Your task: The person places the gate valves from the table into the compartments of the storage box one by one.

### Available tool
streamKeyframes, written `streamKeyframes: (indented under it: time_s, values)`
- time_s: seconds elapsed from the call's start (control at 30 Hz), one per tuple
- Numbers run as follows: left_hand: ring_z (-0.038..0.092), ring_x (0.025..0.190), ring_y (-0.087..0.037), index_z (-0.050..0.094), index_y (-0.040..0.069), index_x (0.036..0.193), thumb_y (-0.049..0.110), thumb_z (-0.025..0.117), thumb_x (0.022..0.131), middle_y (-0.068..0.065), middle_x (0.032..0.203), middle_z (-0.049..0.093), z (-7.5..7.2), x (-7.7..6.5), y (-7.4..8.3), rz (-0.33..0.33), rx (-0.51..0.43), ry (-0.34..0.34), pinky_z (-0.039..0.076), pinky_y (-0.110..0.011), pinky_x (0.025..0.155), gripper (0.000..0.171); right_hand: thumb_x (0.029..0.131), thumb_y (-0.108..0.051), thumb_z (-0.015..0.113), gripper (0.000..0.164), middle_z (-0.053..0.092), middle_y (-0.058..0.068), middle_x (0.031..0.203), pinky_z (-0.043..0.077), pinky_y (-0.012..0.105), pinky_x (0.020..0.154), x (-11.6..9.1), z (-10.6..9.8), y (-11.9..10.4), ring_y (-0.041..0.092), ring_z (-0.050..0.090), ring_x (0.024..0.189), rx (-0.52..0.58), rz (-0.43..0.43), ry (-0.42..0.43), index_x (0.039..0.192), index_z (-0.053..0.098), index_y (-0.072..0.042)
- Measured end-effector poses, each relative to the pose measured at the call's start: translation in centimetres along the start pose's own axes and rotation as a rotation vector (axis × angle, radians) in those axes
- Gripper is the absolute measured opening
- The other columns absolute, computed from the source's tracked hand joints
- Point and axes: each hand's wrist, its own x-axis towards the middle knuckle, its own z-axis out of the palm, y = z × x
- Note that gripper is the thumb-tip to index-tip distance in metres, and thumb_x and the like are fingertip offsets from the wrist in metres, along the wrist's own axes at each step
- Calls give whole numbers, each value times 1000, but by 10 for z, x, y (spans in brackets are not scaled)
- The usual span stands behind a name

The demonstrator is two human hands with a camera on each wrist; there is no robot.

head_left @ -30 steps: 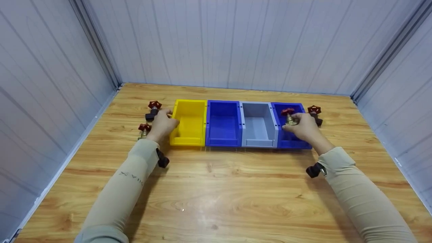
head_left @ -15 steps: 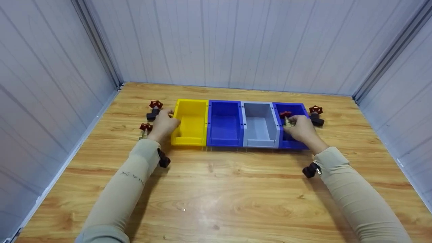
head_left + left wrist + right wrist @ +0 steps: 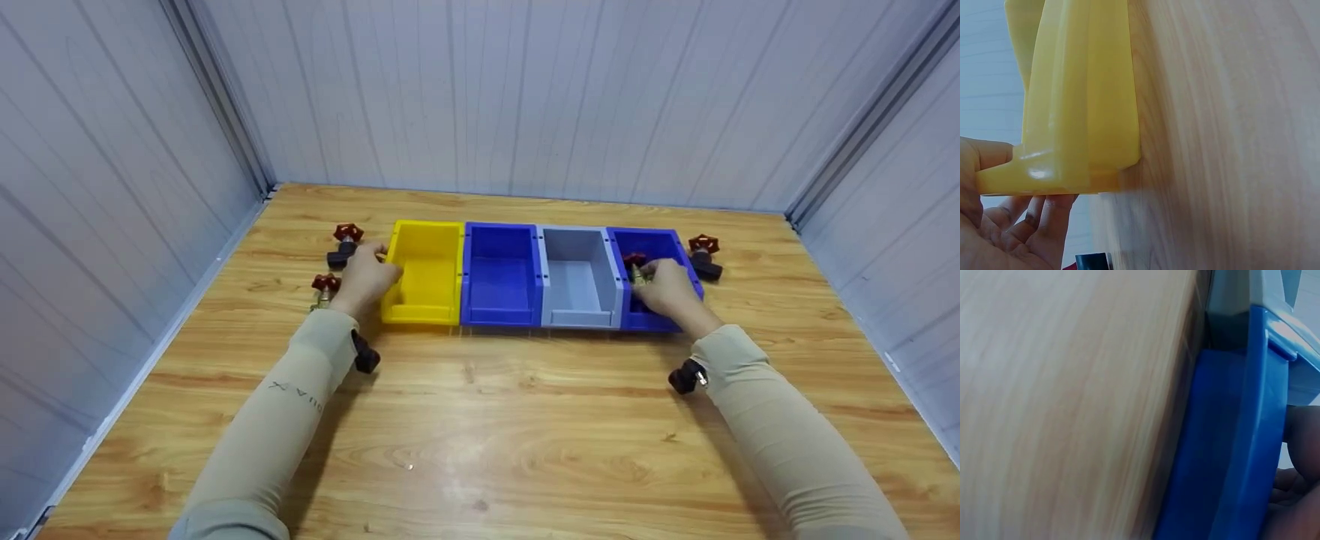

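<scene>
My left hand point(image 3: 365, 279) pinches the left wall of the yellow bin point(image 3: 424, 289). In the left wrist view the thumb lies over that wall, with the curled fingers point(image 3: 1053, 222) under its outer side. At the row's other end my right hand point(image 3: 670, 291) holds a brass valve with a red handwheel point(image 3: 634, 260) inside the right-hand blue bin point(image 3: 651, 322). Thumb and fingers cover much of the valve's body. From the right wrist, the blue bin's front point(image 3: 1235, 461) hides the valve, and only part of the hand point(image 3: 1300, 512) shows behind it.
Between those bins stand another blue bin point(image 3: 501, 289) and a grey bin point(image 3: 577, 289). Left of the row are a black valve point(image 3: 341, 258) and a brass valve point(image 3: 324, 289), both red-wheeled. Another black valve point(image 3: 704, 262) lies right. White panel walls point(image 3: 480, 97) enclose the wooden table point(image 3: 465, 420).
My right hand has moved down and slightly left, lowering the brass valve deeper into the right-hand blue bin. The left hand keeps its grip on the yellow bin.
</scene>
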Motion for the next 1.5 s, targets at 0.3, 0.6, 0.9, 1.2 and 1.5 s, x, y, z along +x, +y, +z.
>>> streamKeyframes:
  time_s: [0.3, 0.6, 0.9, 1.2, 1.5]
  values:
    - [60, 125, -33, 57, 6, 148, 12, 57, 106, -19, 145, 60, 0, -2, 1, -20, -21, -16, 55, -49, 109, 42, 106, -17, 57, 38, 75, 34, 114, 55, 59, 97, -1, 7, 3, 40, 68, 100, -37, -36, 37, 115, 73, 16]
    - [61, 126, -34, 58, 6, 146, 12, 58, 105, -20, 147, 60, 0, -4, 1, -16, 4, -7, 57, -50, 108, 41, 104, -17, 58, 37, 76, 28, 104, 54, 57, 90, 1, 5, 5, 37, 64, 91, -46, -82, 27, 114, 74, 16]
    - [61, 126, -34, 56, 4, 146, 12, 57, 106, -20, 147, 59, -2, -6, 0, -16, -4, -10, 56, -50, 108, 40, 94, -13, 67, 45, 71, 36, 126, 50, 61, 108, -1, 2, 6, 45, 64, 116, -16, -69, -35, 128, 67, 17]
    - [60, 124, -32, 58, 5, 143, 12, 56, 106, -20, 147, 59, -2, -5, 0, -19, -1, -10, 56, -48, 107, 38, 93, -6, 67, 46, 67, 39, 129, 49, 64, 110, -7, 5, 5, 50, 63, 122, -35, -66, -24, 132, 63, 18]
    - [61, 125, -33, 56, 6, 148, 12, 57, 106, -19, 148, 59, -2, -5, -2, -15, -20, -11, 56, -48, 107, 42, 94, -6, 67, 45, 68, 39, 130, 49, 63, 110, -8, 7, 6, 51, 64, 123, -19, -83, 2, 133, 64, 18]
